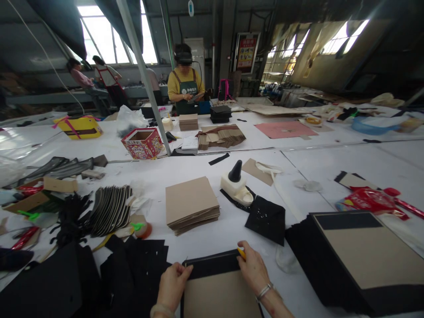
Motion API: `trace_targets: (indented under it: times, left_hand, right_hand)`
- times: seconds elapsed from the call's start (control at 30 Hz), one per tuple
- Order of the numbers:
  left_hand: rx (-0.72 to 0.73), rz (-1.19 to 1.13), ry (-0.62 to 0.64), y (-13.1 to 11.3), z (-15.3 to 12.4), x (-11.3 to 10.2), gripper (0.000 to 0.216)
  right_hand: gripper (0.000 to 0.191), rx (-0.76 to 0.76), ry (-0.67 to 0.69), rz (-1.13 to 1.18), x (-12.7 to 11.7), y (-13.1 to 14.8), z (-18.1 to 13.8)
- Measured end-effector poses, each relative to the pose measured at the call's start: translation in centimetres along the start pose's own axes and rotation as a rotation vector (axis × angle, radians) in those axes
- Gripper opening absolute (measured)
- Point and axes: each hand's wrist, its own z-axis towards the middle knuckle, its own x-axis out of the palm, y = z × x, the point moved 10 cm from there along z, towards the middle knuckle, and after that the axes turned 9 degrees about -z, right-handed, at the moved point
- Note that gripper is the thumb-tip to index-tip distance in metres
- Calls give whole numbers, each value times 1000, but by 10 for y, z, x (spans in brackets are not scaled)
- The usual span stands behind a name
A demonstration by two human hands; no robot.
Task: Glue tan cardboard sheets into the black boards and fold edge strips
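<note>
My left hand [172, 285] pinches the near left corner of a brown card panel with a black paper border [215, 287], fingers curled on its edge. At the panel's top right corner my right hand [253, 267] presses down and grips a small yellow tool [241, 252]. A stack of brown card squares [192, 208] lies just beyond, and a white glue bottle with a black cone tip [236, 184] rests on its side on black paper [266, 216].
Black paper sheets [139, 265] and fanned black-edged panels [111, 207] lie to the left. A large finished panel [364, 251] sits at right, red wrappers [371, 198] behind it. A red patterned box [143, 142] and a metal pole [145, 79] stand farther back; a person in a green apron [184, 84] works opposite.
</note>
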Motion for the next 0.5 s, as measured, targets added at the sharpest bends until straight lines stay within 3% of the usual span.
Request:
trace_targets:
  times: [0.2,0.3,0.37,0.43,0.5]
  left_hand:
    - [33,108,-52,-11,-10,-12,26]
    - [320,246,-165,-46,-27,-15,14]
    - [567,339,-212,-69,-43,-7,29]
    - [681,358,-204,-73,-51,2,38]
    - [701,283,-203,-65,-51,2,35]
  right_hand:
    - [30,-60,-46,-78,-13,11,-5]
    - [30,-174,-63,-176,-12,28,-14]
    - [35,-284,-75,-295,-7,40,-21]
    - [38,-348,-89,-379,-2,45,-28]
    - [37,-330,-108,-352,-4,38,-30]
